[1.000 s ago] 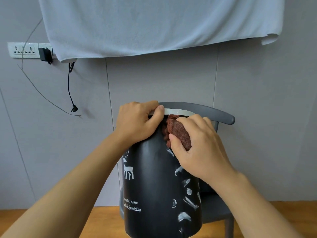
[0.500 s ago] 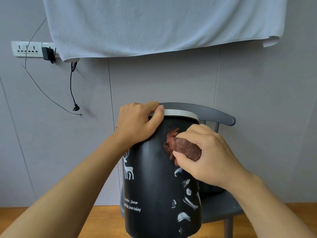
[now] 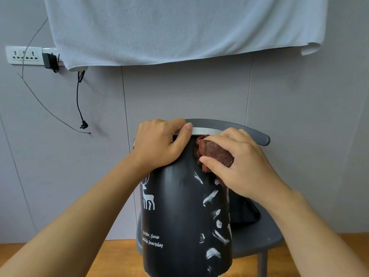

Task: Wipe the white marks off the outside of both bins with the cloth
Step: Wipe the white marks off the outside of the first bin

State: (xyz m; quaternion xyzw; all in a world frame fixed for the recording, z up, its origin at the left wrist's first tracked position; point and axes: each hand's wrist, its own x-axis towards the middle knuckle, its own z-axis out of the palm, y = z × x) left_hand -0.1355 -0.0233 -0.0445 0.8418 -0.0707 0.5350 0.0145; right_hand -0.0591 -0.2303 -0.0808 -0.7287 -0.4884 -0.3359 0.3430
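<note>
while the left hand [image 3: 159, 143] is gripping the rim of the black bin [image 3: 179, 212], which is standing on a grey chair [image 3: 257, 236], the right hand [image 3: 237, 162] is clutching the brown cloth [image 3: 214, 152] against the bin's upper side, above remaining white marks [image 3: 211, 196].

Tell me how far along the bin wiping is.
Early stage. Done: the black bin's upper side, just under the rim, looks free of marks. In hand: the left hand grips the rim while the right hand presses the brown cloth against the top of the bin. Left: many white marks run down its lower right side, and a second dark bin behind on the chair is untouched.
</note>
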